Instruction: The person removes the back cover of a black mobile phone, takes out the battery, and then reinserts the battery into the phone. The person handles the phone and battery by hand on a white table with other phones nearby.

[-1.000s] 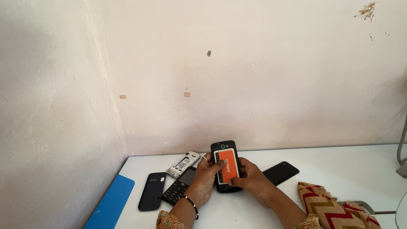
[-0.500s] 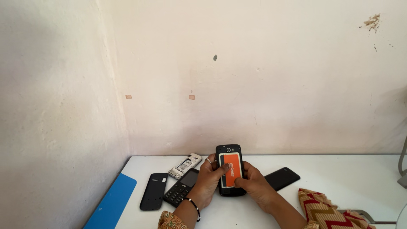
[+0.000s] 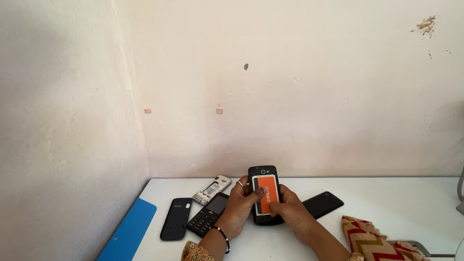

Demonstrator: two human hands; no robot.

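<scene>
Both my hands hold a black phone (image 3: pixel 264 173) with its back cover off, face down, over a white table (image 3: pixel 401 203). An orange battery (image 3: pixel 268 192) sits in its back. My left hand (image 3: pixel 239 205) grips the phone's left side, thumb on the battery. My right hand (image 3: pixel 292 212) grips the right side, thumb pressing the battery's lower part. A ring is on my left hand and a bead bracelet on that wrist.
On the table to the left lie a black back cover (image 3: pixel 176 218), a black keypad phone (image 3: pixel 208 220) and an opened silver phone (image 3: pixel 211 189). A black phone cover (image 3: pixel 323 204) lies right. Blue board (image 3: pixel 128 234) at left edge; patterned cloth (image 3: pixel 374 239) at right.
The view has shifted slightly, so the hands and phone sit lower in frame. My thumbs stay on the orange battery; the grip looks the same.
</scene>
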